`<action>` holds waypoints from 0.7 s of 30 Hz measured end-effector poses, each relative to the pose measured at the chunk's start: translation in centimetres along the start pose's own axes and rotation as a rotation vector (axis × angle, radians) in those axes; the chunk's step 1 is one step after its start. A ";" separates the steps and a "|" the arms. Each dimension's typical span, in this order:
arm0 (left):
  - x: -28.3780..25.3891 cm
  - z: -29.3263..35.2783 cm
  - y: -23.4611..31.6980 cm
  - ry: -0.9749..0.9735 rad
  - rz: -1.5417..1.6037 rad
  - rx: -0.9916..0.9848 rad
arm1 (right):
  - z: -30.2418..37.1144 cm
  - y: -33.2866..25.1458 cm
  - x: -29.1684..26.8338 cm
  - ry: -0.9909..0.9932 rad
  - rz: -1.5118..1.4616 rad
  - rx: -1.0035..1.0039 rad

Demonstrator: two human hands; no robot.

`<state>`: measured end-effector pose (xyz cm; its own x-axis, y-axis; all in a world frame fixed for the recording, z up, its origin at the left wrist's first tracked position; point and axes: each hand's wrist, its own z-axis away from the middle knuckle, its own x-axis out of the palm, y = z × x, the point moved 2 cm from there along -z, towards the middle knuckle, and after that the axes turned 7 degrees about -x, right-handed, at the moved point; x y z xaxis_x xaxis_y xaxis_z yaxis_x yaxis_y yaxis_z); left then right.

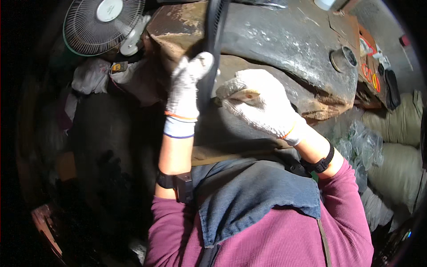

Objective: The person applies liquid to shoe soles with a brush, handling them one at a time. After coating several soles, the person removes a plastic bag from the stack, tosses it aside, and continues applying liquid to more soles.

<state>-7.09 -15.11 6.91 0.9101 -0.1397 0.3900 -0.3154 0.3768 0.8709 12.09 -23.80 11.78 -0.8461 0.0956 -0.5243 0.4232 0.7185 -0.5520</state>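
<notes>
A long black strip (215, 31) with a ribbed edge runs upright from the top of the view down between my hands. My left hand (187, 86), in a white knit glove with an orange cuff line, is closed on the strip's left side, its thumb lying against it. Just right of the strip is my right hand (260, 102), gloved the same way, with fingers curled and pinched together. A small dark bit shows at its fingertips, too small to name. The glove has a brownish worn spot. Below both hands, a blue cloth (260, 189) covers my lap.
A worn dark sheet (280, 35) covers the bench ahead, with a metal cup (343, 59) on its right. A fan (104, 24) stands at the far left above white bags (91, 75). Scissors with orange handles (367, 71) hang at right, above stuffed sacks (393, 164).
</notes>
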 end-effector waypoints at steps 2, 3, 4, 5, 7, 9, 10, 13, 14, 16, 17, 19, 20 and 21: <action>2.3 0.6 -0.7 0.063 -0.002 0.061 | -0.6 1.0 0.0 -0.001 0.209 -0.205; 2.6 1.2 -1.2 0.067 0.141 0.072 | -1.4 1.7 -0.9 -0.071 0.186 -0.135; 3.1 1.6 -1.0 0.007 0.081 0.107 | -1.6 2.7 -1.7 0.004 0.180 -0.135; 3.2 2.0 -1.0 0.041 0.025 0.040 | -1.9 3.6 -2.3 0.078 0.171 -0.136; 2.6 2.6 -1.5 -0.033 0.041 -0.028 | -2.6 4.2 -2.8 0.056 0.318 0.066; 2.8 4.4 -1.7 -0.039 0.009 -0.177 | -3.2 6.4 -2.7 0.135 0.403 -0.006; 3.1 5.1 -2.2 -0.055 0.020 -0.148 | -3.4 7.0 -3.2 0.152 0.542 -0.063; 1.2 6.7 -3.3 -0.166 -0.024 -0.207 | -5.1 7.3 -2.9 0.129 0.531 -0.014; 0.2 7.6 -4.2 -0.223 0.257 -0.272 | -4.8 8.4 -3.4 0.161 0.387 0.041; -4.1 9.6 -5.5 -0.371 0.582 -0.264 | -5.5 7.4 -1.7 0.187 0.172 0.149; -6.4 11.6 -5.4 -0.378 0.784 -0.270 | -6.0 6.0 -1.1 0.196 0.121 0.209; -9.9 15.6 -6.7 -0.228 0.967 -0.039 | -5.2 7.6 -1.3 0.212 -0.085 0.104; -12.2 18.4 -6.2 -0.276 1.090 0.087 | -5.3 7.7 -1.0 0.178 -0.094 0.070; -15.7 23.0 -6.2 -0.043 0.977 0.283 | -6.4 5.9 -0.5 0.147 -0.127 0.087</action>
<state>-25.57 -36.37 2.26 0.2118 0.0780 0.9742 -0.9726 0.1146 0.2023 12.97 -15.24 12.96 -0.9298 0.1120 -0.3505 0.3313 0.6695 -0.6648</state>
